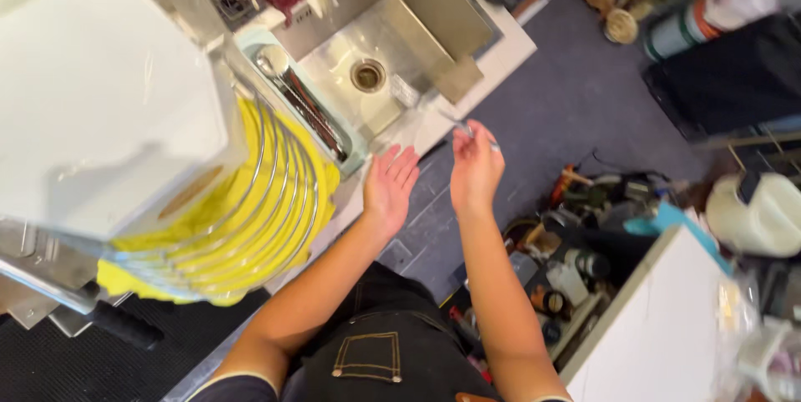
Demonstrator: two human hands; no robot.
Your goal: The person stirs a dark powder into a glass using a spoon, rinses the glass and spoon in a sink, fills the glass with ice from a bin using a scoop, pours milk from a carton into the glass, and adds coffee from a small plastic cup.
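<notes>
My left hand (390, 187) is flat and spread, palm up, just off the front edge of the white counter (501, 55), holding nothing. My right hand (476, 166) is raised beside it, fingers pinched on a small clear glass (425, 101) whose outline is faint against the counter edge and sink corner. The steel sink (392, 43) with its round drain (367, 75) lies just beyond both hands.
A wire dish rack (267, 202) stands on a yellow cloth (209, 235) at left, with a pale tray of utensils (309, 106) next to the sink. A white cabinet (100, 93) hangs overhead. Cluttered items (576, 243) and a white unit (659, 327) crowd the floor at right.
</notes>
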